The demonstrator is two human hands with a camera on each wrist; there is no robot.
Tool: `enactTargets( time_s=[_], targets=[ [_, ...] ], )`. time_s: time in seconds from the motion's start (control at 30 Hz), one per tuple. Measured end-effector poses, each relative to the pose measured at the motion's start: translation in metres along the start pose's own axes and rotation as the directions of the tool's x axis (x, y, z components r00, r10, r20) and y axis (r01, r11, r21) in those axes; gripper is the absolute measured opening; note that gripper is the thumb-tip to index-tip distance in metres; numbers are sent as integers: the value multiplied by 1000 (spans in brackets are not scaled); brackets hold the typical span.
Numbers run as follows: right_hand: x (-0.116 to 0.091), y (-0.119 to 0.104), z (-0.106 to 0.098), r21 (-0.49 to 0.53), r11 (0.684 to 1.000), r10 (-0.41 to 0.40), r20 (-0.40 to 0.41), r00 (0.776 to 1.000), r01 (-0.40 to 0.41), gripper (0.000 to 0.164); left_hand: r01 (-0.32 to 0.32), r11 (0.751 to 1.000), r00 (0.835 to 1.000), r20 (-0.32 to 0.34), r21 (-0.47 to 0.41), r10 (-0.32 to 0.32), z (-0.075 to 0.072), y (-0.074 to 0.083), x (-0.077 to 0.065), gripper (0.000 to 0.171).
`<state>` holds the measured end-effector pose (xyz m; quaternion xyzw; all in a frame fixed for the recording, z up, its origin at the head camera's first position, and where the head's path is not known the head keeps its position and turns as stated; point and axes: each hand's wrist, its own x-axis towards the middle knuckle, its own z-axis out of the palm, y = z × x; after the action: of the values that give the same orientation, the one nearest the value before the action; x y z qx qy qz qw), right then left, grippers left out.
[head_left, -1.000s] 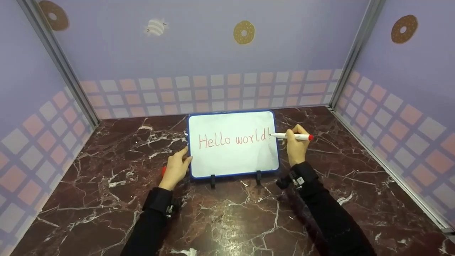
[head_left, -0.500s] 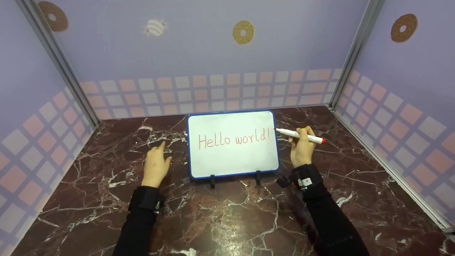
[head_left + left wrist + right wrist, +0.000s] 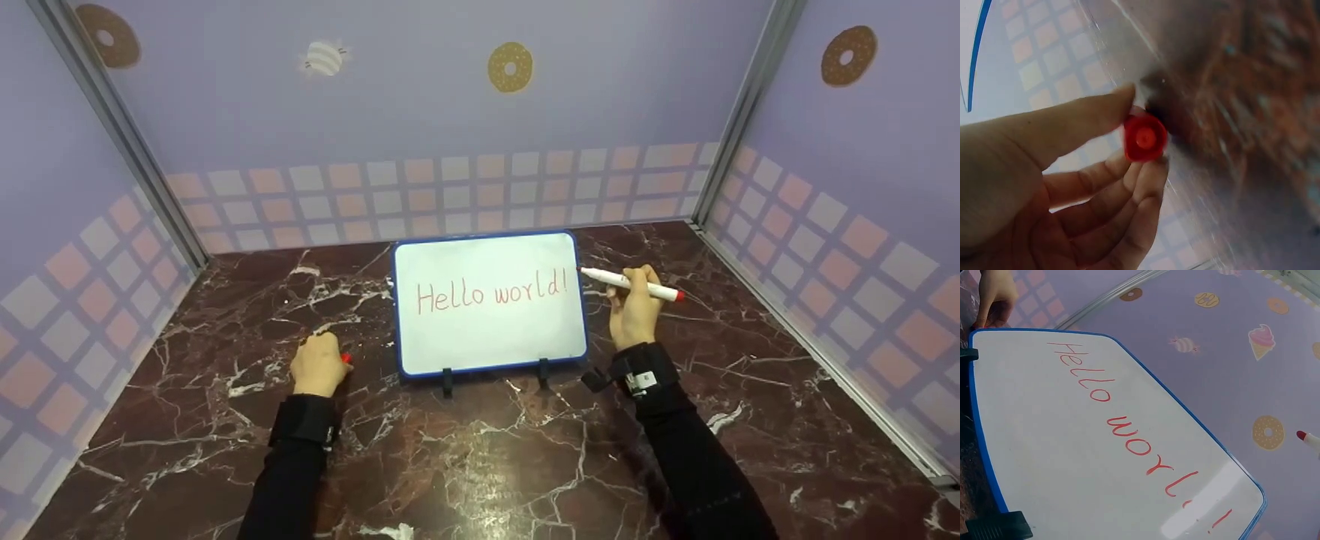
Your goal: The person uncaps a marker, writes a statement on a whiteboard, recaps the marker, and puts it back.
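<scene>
A blue-framed whiteboard (image 3: pixel 487 330) stands propped up, bearing "Hello world!" in red handwriting. To its left, my left hand (image 3: pixel 319 366) pinches a red marker cap (image 3: pixel 1144 139) between thumb and fingertips; the cap's hollow end shows in the left wrist view. My right hand (image 3: pixel 636 309) grips a white marker (image 3: pixel 615 280) by its barrel, right of the board. The marker's uncapped red tip (image 3: pixel 1301 435) points left, at the board's right edge in the head view; in the right wrist view it appears apart from the board.
Two black stand clips (image 3: pixel 448 381) support the board's lower edge. The brown marbled tabletop (image 3: pixel 480 465) reaches to patterned purple walls (image 3: pixel 420 97) at the back and both sides, with metal posts (image 3: pixel 739 112) at the corners.
My left hand has left the whiteboard's left edge, moved left, and now pinches the red cap. My right hand has drawn the marker rightward, off the exclamation mark.
</scene>
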<state>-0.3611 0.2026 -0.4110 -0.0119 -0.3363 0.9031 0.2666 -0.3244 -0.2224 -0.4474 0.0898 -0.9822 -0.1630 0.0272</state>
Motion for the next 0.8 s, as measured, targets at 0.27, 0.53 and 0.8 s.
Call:
enactTargets(
  time_s=[0.27, 0.53, 0.8],
  targets=[
    [-2, -2, 2, 15, 1000, 10, 10, 1000, -10, 38, -81, 997, 977, -201, -19, 76, -9, 3, -1, 21],
    [-14, -4, 13, 31, 998, 56, 64, 996, -58, 37, -389, 920, 757, -587, -51, 288, -28, 34, -11, 20],
    [-39, 6, 29, -34, 995, 97, 211, 973, -92, 35, -651, 757, 546, -658, 56, 518, -25, 89, -35, 24]
  ],
)
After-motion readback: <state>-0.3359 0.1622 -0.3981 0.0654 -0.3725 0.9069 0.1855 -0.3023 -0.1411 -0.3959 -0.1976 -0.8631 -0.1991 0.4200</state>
